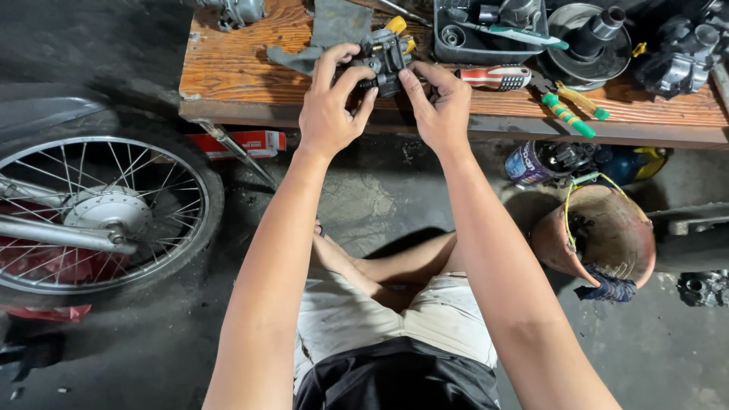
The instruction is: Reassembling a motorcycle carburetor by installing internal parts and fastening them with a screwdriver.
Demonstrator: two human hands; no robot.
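— Gripping from both sides, is that it?

— Yes. The left hand (328,114) wraps the left side of a small metal carburettor (383,57), thumb and fingers curled round it. The right hand (440,110) pinches its lower right edge, thumb and forefinger pressed against the body. Both hands are closed on the part, neither is spread.

— And where does the part sit?

— Over the near half of a worn wooden bench (250,72), held just above or on the boards; I cannot tell whether it touches them. It is dark grey with yellow fittings at its top.

— What lies about it?

— A grey rag (323,34) just behind and to the left. To the right, a screwdriver with a red and white handle (493,76), then green-handled pliers (569,110). Behind those, a dark plastic tray (474,49) holding small parts and a teal-handled tool, and beside it a round metal clutch part (592,38).

— Below the bench?

— An orange-brown bucket (607,235) with a yellow wire over its rim, a purple can (528,163) near it, and a spoked motorcycle wheel (99,216) well off to the left. The person sits on the dark concrete floor in pale shorts.
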